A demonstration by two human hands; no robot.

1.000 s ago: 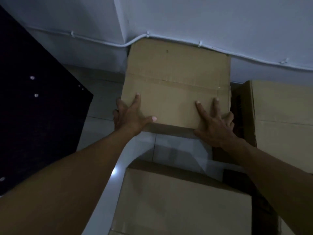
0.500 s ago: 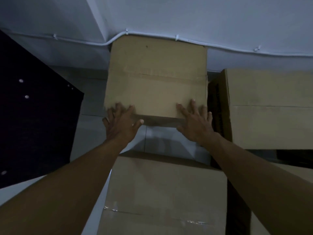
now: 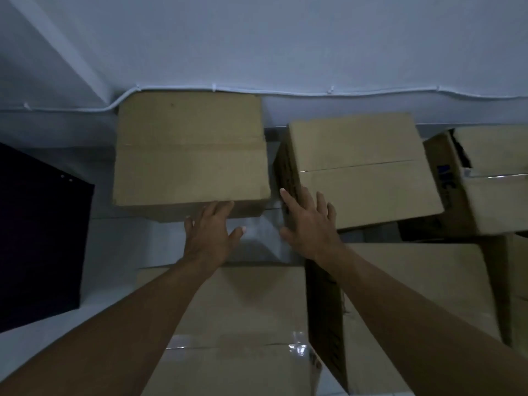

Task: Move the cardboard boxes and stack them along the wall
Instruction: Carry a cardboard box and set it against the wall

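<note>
A closed cardboard box [image 3: 188, 155] stands against the white wall [image 3: 285, 38], its back edge under a white cable. My left hand [image 3: 211, 232] hovers at its near edge with fingers spread, barely touching or just off it. My right hand [image 3: 308, 221] lies with straight fingers on the near left corner of a second box [image 3: 363, 167] to the right, which sits slightly askew from the wall. Neither hand holds anything.
A third box with blue print [image 3: 485, 178] stands at the far right. Two more boxes [image 3: 243, 310] [image 3: 423, 281] lie close below my arms. A dark panel [image 3: 37, 238] stands to the left. Pale floor [image 3: 125, 252] shows between them.
Both hands have come off the box at the wall and shifted right. My right hand now rests on the neighbouring box. The view has swung right, showing more boxes.
</note>
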